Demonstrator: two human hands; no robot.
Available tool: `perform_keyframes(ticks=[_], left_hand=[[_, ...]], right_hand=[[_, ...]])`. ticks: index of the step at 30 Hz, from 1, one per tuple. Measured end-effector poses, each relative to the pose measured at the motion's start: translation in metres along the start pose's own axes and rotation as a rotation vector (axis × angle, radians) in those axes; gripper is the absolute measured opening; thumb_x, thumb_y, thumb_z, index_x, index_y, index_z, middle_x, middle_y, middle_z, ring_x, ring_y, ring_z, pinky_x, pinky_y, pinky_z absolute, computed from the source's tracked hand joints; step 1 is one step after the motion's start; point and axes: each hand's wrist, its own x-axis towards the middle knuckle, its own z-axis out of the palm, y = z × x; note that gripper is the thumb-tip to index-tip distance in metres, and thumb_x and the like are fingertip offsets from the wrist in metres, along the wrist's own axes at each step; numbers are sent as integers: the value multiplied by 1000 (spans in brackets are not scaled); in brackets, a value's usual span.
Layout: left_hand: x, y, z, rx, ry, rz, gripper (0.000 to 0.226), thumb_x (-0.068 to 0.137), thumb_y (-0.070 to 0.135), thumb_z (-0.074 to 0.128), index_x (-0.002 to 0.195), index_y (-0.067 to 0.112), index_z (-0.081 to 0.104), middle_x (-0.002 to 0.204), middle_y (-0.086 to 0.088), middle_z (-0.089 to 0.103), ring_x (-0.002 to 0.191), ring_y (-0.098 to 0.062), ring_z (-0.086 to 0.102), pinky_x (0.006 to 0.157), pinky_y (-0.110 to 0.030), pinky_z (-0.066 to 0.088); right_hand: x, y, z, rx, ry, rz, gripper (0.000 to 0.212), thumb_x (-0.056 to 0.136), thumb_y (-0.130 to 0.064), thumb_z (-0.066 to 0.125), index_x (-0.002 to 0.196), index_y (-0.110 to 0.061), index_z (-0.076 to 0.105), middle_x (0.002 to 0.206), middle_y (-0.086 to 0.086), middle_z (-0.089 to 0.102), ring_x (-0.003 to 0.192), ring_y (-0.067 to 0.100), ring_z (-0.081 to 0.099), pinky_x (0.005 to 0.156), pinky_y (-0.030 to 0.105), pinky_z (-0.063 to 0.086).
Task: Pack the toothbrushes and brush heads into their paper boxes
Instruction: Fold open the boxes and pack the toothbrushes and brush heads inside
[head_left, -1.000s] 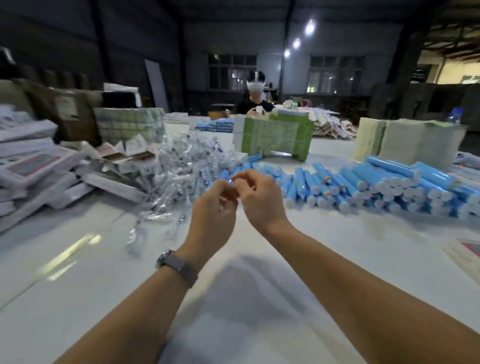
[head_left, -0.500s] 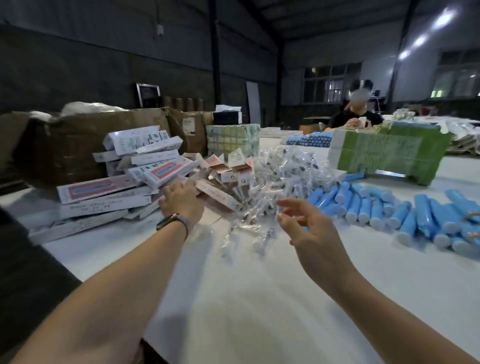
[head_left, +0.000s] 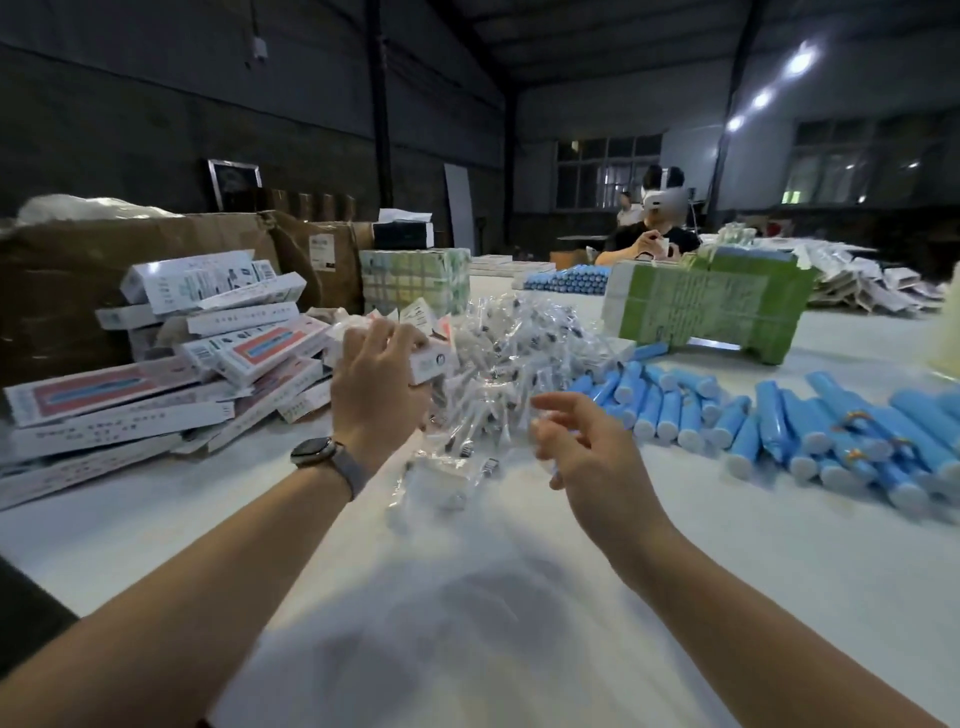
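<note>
My left hand (head_left: 376, 382), with a watch on its wrist, grips a small white paper box (head_left: 434, 361) at the edge of a pile of white toothbrush boxes (head_left: 208, 338) on the left. A heap of brush heads in clear plastic bags (head_left: 514, 364) lies in the middle of the white table (head_left: 467, 623). My right hand (head_left: 582, 447) hovers beside that heap with its fingers loosely curled and nothing in them. Several blue toothbrush handles (head_left: 779, 421) lie in rows on the right.
Brown cardboard cartons (head_left: 130, 270) stand behind the box pile. A green wrapped bundle (head_left: 711, 306) and a pale green one (head_left: 410, 278) sit further back. A person (head_left: 649, 234) works at the far side, next to flat box blanks (head_left: 862, 286).
My hands were together pinching something small over the table. The left hand then reached left to the box pile and now holds a small box; the right hand drew apart and hangs loose. The view swung left.
</note>
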Motion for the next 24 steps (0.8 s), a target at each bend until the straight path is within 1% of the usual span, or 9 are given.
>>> perform_keyframes(ticks=[2, 4, 7, 10, 12, 14, 17, 20, 24], left_hand=[[-5, 33, -25, -283, 168, 104, 40, 76, 8, 82, 109, 7, 59, 107, -9, 57, 98, -24, 50, 77, -33, 49], [-21, 72, -44, -579, 231, 183, 40, 78, 14, 81, 107, 13, 53, 102, -2, 54, 92, -17, 53, 73, -21, 51], [-49, 120, -53, -966, 115, 99, 43, 77, 29, 81, 105, 37, 48, 102, 14, 59, 99, -6, 63, 68, -22, 58], [-63, 140, -40, -1036, 6, -89, 55, 75, 20, 88, 102, 41, 45, 98, 22, 61, 94, -9, 66, 70, -36, 61], [-65, 143, -31, -1003, -152, -136, 60, 73, 24, 89, 112, 31, 45, 97, 13, 63, 84, -13, 69, 66, -41, 61], [-62, 144, -26, -1078, -360, -159, 69, 65, 37, 89, 119, 27, 46, 93, -2, 67, 80, -15, 71, 61, -32, 59], [-58, 153, -22, -1323, -546, -301, 65, 63, 31, 83, 119, 26, 52, 106, -8, 71, 94, -18, 73, 72, -27, 59], [-68, 165, -16, -1450, -518, -318, 53, 76, 5, 72, 121, 14, 45, 113, -14, 66, 101, -22, 71, 80, -33, 59], [-75, 163, -10, -1463, -507, -298, 42, 91, -17, 55, 114, 15, 41, 117, -21, 60, 106, -34, 68, 81, -42, 61]], right_hand=[[5, -5, -6, 141, 21, 128, 16, 96, -35, 56, 111, -35, 60, 101, -2, 66, 85, 12, 64, 67, 28, 49], [8, -10, -11, 397, 8, 295, 30, 98, -45, 51, 125, -32, 51, 112, 4, 63, 97, 23, 66, 72, 35, 53], [7, -17, -24, 831, 1, 430, 46, 94, -53, 54, 130, -25, 52, 126, 14, 62, 107, 37, 67, 82, 46, 57], [9, -22, -41, 1067, 101, 341, 39, 99, -35, 52, 130, -12, 55, 118, 14, 66, 109, 30, 66, 98, 48, 51], [8, -25, -54, 892, 143, 212, 30, 100, -19, 50, 128, -12, 55, 101, 9, 66, 98, 23, 65, 96, 45, 51], [5, -24, -67, 518, 117, 70, 29, 97, -7, 50, 122, -18, 58, 99, 5, 70, 93, 21, 68, 86, 38, 56], [-3, -16, -80, 139, -18, -51, 38, 93, 3, 51, 115, -26, 63, 100, -2, 74, 94, 16, 71, 76, 27, 59], [-2, -6, -86, 95, -96, -59, 29, 97, -5, 53, 114, -25, 67, 103, 0, 74, 94, 19, 71, 79, 30, 59], [6, 3, -96, 54, -192, 7, 29, 92, -38, 52, 103, -23, 75, 105, 8, 69, 91, 19, 67, 76, 32, 57]])
